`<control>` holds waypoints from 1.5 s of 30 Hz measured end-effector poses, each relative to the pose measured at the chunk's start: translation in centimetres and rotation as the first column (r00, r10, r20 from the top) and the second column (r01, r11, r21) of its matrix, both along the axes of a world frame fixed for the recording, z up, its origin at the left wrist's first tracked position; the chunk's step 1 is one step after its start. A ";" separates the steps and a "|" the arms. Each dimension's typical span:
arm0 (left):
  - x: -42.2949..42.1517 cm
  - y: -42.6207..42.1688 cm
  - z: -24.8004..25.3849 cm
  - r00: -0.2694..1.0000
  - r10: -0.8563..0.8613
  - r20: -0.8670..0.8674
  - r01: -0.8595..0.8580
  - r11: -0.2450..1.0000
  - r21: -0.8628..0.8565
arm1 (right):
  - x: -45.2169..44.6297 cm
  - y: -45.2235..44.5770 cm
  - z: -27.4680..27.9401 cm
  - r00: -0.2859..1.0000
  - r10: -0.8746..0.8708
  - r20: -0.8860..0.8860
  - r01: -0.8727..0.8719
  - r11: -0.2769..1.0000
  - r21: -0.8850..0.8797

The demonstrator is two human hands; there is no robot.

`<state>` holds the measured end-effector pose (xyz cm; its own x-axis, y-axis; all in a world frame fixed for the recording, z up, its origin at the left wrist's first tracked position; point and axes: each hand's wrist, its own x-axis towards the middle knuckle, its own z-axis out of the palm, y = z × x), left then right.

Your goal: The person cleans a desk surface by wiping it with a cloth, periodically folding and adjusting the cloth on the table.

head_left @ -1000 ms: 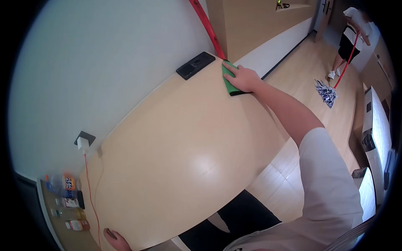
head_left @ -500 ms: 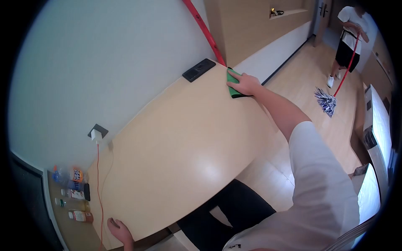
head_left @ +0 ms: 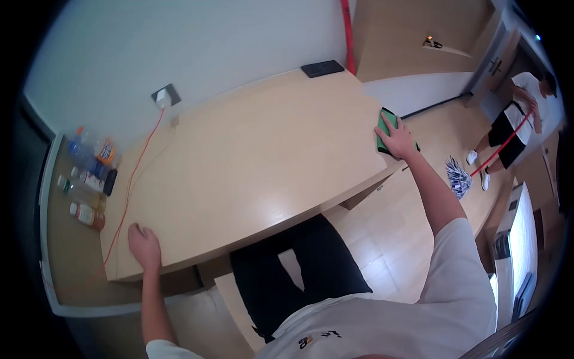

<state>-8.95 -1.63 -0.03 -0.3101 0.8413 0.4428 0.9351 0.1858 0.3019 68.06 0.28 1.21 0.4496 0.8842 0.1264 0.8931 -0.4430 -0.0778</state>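
A green cleaning cloth (head_left: 387,142) with a dark border lies at the right end of the pale wooden desk (head_left: 239,161). My right hand (head_left: 397,139) presses down on it with the fingers over the cloth and partly spread. At the desk's near left corner, my left hand (head_left: 144,246) rests on the top, its fingers curled in and nothing visible in them. The thin red charging cable (head_left: 129,190) runs just left of that hand.
Several bottles (head_left: 86,215) stand at the left. A white charger (head_left: 163,98) sits in the wall socket. A black flat object (head_left: 323,69) lies at the back edge beside a red pole (head_left: 348,42). Another person (head_left: 515,119) holds a mop (head_left: 459,177) on the floor.
The view has turned, so the desk looks more level. My right hand and the cloth have slid along the desk's right end toward me. My left hand still rests near the left corner.
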 end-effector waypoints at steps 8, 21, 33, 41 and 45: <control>0.1 -0.1 0.1 1.000 0.011 -0.024 -0.010 1.000 0.016 | -24.9 7.1 -0.1 0.812 0.580 -0.063 -0.573 0.814 0.096; 1.0 -1.1 0.6 0.951 -0.273 -0.147 0.288 0.953 0.091 | -45.2 -3.2 1.1 0.240 0.971 0.016 -0.773 0.181 0.608; 10.6 -7.6 4.4 0.716 -0.665 -0.212 0.636 0.747 -0.194 | -38.6 -8.9 -0.1 0.358 0.932 0.060 -0.795 0.270 0.543; 11.2 -10.6 0.7 0.764 -0.595 -0.249 0.622 0.782 0.039 | -36.7 -9.5 -1.6 0.299 0.946 0.121 -0.812 0.186 0.553; 12.2 -12.4 1.5 0.784 -0.582 -0.216 0.620 0.752 0.222 | -35.2 -10.0 -0.1 0.288 0.950 0.118 -0.715 0.131 0.687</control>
<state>3.21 -14.04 1.43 0.2934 0.6776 0.6744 0.8581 -0.4976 0.1266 32.88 -9.76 1.11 -0.4221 0.5075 0.7512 0.5244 0.8126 -0.2543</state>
